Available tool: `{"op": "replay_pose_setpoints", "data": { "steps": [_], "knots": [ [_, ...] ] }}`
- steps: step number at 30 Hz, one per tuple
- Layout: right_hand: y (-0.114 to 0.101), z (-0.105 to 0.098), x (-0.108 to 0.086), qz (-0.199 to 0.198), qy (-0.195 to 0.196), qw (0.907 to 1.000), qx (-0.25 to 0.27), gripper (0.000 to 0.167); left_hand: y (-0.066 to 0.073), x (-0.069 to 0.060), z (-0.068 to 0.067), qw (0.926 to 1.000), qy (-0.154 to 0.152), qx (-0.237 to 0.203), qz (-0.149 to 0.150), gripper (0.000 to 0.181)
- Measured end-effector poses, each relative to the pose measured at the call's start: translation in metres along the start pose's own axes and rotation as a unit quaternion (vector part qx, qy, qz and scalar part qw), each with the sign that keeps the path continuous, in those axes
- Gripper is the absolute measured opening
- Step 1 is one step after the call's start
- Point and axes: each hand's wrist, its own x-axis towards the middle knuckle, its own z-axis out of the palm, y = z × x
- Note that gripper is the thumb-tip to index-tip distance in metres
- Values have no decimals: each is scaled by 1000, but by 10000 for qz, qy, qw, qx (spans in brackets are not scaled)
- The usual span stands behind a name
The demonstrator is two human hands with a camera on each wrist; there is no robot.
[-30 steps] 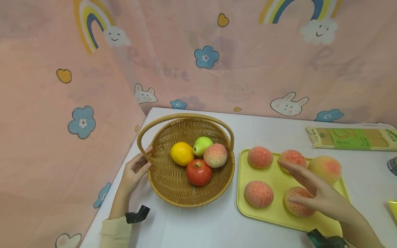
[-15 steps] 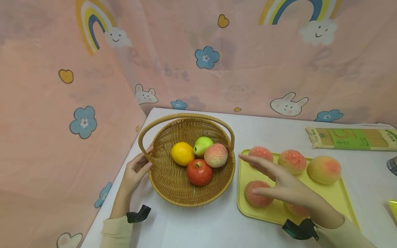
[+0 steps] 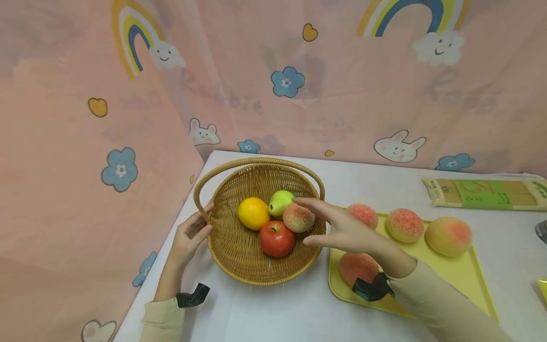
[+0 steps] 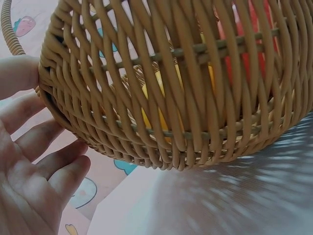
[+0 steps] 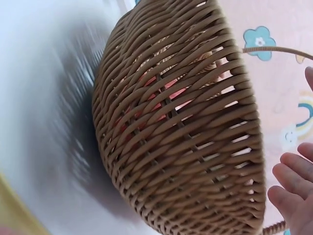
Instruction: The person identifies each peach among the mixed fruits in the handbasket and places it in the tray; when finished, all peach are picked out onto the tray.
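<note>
A round wicker basket (image 3: 231, 247) with an arched handle holds a yellow fruit (image 3: 254, 213), a green pear (image 3: 279, 203), a red apple (image 3: 277, 239) and a speckled peach (image 3: 298, 218). My left hand (image 3: 186, 243) grips its left rim near the foot of the handle. Seen from the left wrist, the thumb lies on the rim and the fingers are beneath it. Over the right rim hovers my right hand (image 3: 344, 230), thumb and fingers spread beside the peach, holding nothing. From the right wrist, that hand (image 5: 296, 191) appears just past the woven wall (image 5: 186, 137).
Right of the basket lies a yellow tray (image 3: 459, 285) with several peaches, partly hidden by the right arm. A pack of noodles (image 3: 487, 194) lies at the back right. A patterned pink cloth (image 3: 239, 57) hangs behind and at the left of the white table (image 3: 273, 313).
My right hand has moved left from above the tray to the basket's right side, fingers still spread. The left hand keeps its grip on the rim. The head view has shifted slightly.
</note>
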Motion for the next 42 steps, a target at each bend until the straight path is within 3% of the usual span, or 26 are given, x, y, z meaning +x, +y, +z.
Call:
{"op": "replay_pose_setpoints", "data": {
  "steps": [9,21,30,35,42],
  "knots": [
    [3,7,17,124,186,9995,-221,74,1,0,2,9998,93,-108,104,46],
    [7,10,24,277,90,9977,-610,73,2,1,3,9999,115,-8,51,46],
    [3,14,28,116,137,9983,-548,72,2,1,2,9999,135,-26,90,45],
    [1,18,30,182,47,9990,-402,71,1,0,1,9999,89,14,88,45],
    [1,18,32,385,-46,9974,-614,73,1,1,1,9999,112,7,85,46]
  ]
}}
